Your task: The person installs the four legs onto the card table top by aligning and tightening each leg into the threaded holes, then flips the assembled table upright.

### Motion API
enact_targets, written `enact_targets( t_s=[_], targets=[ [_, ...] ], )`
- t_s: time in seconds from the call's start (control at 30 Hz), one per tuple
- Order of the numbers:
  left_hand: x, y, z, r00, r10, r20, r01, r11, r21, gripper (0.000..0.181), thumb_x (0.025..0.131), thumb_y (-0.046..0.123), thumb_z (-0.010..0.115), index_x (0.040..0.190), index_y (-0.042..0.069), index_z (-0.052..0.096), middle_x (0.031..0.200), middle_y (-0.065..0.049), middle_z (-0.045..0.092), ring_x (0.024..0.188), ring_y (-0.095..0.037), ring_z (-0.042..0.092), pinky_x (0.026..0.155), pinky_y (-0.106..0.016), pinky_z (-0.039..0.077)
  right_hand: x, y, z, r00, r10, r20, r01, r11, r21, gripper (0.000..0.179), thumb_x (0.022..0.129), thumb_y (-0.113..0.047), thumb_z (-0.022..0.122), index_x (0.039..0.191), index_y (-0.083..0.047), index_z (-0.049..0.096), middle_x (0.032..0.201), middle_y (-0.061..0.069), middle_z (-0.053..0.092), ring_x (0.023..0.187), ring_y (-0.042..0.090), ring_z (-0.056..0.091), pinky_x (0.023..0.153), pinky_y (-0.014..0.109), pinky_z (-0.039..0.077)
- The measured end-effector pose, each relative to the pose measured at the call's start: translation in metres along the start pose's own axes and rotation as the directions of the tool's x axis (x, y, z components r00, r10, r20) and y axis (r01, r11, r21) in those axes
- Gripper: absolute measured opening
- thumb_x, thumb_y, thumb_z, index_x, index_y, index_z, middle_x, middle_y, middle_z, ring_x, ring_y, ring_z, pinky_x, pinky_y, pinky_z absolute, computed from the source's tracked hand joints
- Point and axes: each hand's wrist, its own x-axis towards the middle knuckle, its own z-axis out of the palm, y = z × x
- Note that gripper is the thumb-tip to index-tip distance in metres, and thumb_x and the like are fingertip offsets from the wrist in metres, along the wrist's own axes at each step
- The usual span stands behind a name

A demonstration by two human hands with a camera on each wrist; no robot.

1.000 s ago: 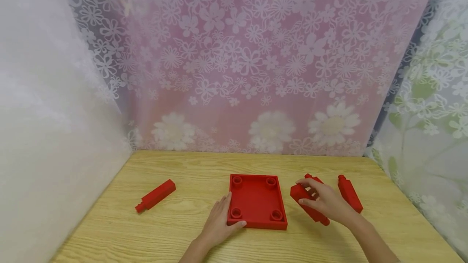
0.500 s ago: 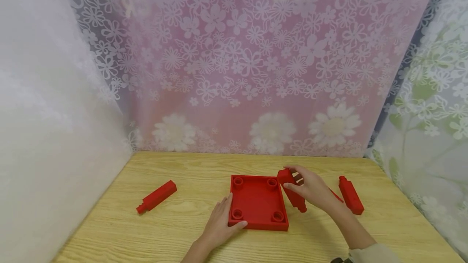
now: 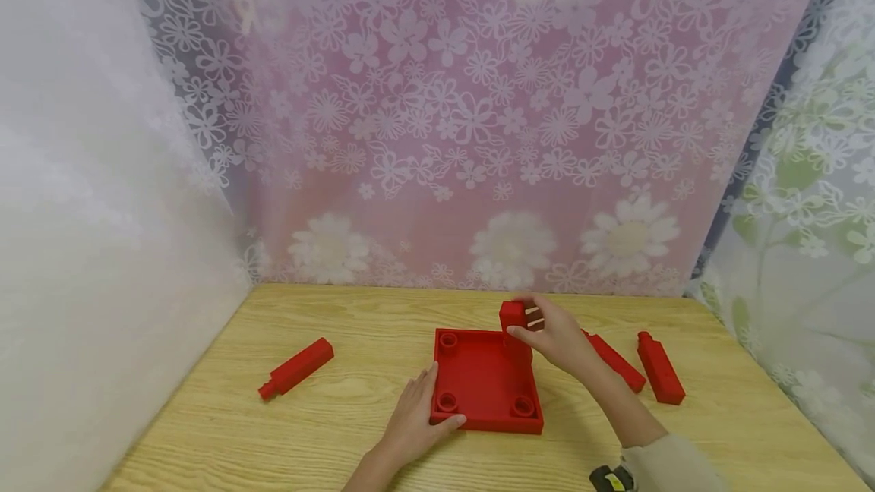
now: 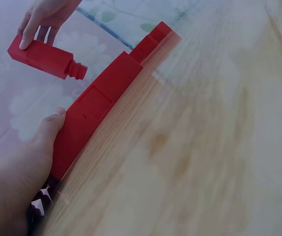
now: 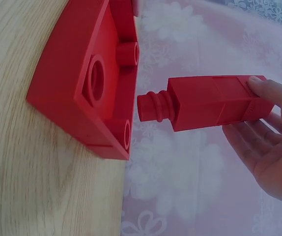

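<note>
A square red tabletop piece point(image 3: 481, 382) lies with its hollow side up, a round socket in each corner. My left hand point(image 3: 410, 416) rests at its near left corner, straight fingers along the left side and thumb point(image 4: 52, 125) against the front wall. My right hand point(image 3: 557, 336) pinches the plain end of a red square leg point(image 3: 513, 316) between thumb and fingers. In the right wrist view the leg's ridged round end point(image 5: 155, 106) points at the sockets, apart from them. The head view hides the far right socket behind hand and leg.
Two more red legs point(image 3: 618, 363) lie on the wooden table point(image 3: 342, 439) to the right, one partly behind the right forearm. Another red leg point(image 3: 297, 368) lies at the left. A floral curtain point(image 3: 424, 135) hangs behind the table.
My right hand has carried the red leg left and up from the right side to above the far right corner, tilting it upright. My left hand has stayed at the tabletop piece.
</note>
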Motion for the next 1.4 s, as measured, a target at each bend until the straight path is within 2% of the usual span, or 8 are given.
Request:
enact_targets(
  t_s=[0.37,0.67,0.9,1.03,1.4],
  targets=[
    [0.000,0.000,0.000,1.000,0.016,-0.008,-0.016,1.000,0.004,0.093,0.083,0.064,0.050,0.146,0.003,0.018,0.146,-0.012,0.027,0.134,-0.028,0.020,0.108,-0.044,0.013,0.016,-0.012,0.017,0.998,-0.041,-0.045,0.042,0.999,0.011,0.051,0.082,-0.012,0.071,0.127,-0.002,0.051,0.107,0.013,0.056,0.086,0.026,0.060,0.072,0.037,0.053],
    [0.001,0.000,0.002,1.000,0.014,-0.008,-0.014,1.000,0.006,0.094,0.082,0.065,0.049,0.146,0.003,0.018,0.146,-0.011,0.028,0.134,-0.029,0.021,0.108,-0.045,0.014,0.029,-0.019,0.031,0.996,0.022,-0.082,-0.014,0.996,0.086,0.048,0.083,-0.011,0.069,0.127,-0.004,0.051,0.110,0.013,0.055,0.088,0.029,0.059,0.069,0.037,0.053],
    [0.001,-0.002,0.001,1.000,0.015,-0.009,-0.015,1.000,0.007,0.094,0.082,0.064,0.049,0.146,0.004,0.018,0.146,-0.011,0.027,0.134,-0.029,0.021,0.108,-0.046,0.014,0.042,-0.021,0.041,0.990,0.006,-0.138,0.010,0.993,0.118,0.047,0.083,-0.012,0.070,0.126,-0.003,0.051,0.105,0.011,0.058,0.090,0.027,0.058,0.074,0.039,0.052],
    [0.001,-0.003,0.001,1.000,0.018,-0.012,-0.018,1.000,0.004,0.094,0.082,0.066,0.048,0.146,0.004,0.018,0.146,-0.012,0.028,0.134,-0.029,0.021,0.107,-0.046,0.014,0.050,-0.020,0.048,0.986,0.013,-0.167,0.009,0.992,0.127,0.047,0.082,-0.011,0.070,0.125,-0.003,0.052,0.105,0.011,0.058,0.088,0.027,0.059,0.071,0.037,0.053],
    [0.002,-0.002,0.001,1.000,0.015,-0.013,-0.015,1.000,0.009,0.094,0.082,0.066,0.048,0.146,0.004,0.018,0.145,-0.012,0.028,0.133,-0.029,0.022,0.107,-0.045,0.014,0.064,-0.017,0.068,0.984,0.056,-0.169,-0.028,0.986,0.166,0.044,0.084,-0.011,0.068,0.124,-0.004,0.052,0.106,0.011,0.057,0.087,0.025,0.058,0.069,0.036,0.053]
  ],
)
